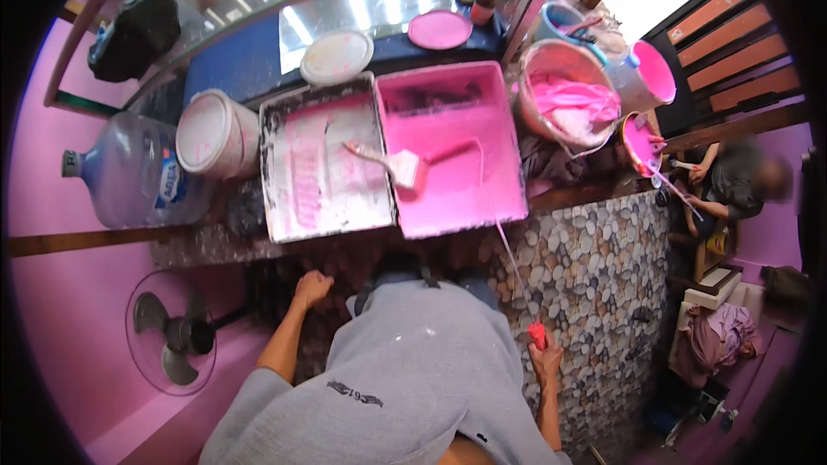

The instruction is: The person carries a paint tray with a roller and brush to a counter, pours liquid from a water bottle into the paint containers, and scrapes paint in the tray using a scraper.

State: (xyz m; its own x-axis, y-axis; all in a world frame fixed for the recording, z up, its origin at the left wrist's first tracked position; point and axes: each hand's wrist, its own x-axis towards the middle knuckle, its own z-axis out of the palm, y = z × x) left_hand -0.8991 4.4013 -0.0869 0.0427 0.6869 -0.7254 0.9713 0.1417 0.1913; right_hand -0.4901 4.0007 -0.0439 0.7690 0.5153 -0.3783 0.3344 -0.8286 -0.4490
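The right hand [546, 362] grips the paint roller [537, 333] by its red handle; the rod slants forward and leftward from that hand into the pink tray [461, 215]. The left hand [315, 286], farther from it, curls near the white tray [349, 202], nothing visible inside.

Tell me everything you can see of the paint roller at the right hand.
The paint roller has a red grip, a slim pale rod and a reddish-pink cylinder that looks paint-coated. The right hand holds the grip; the rod passes over the near rim of the pink tray, with the cylinder inside, close to a brush. Whether those two touch is unclear.
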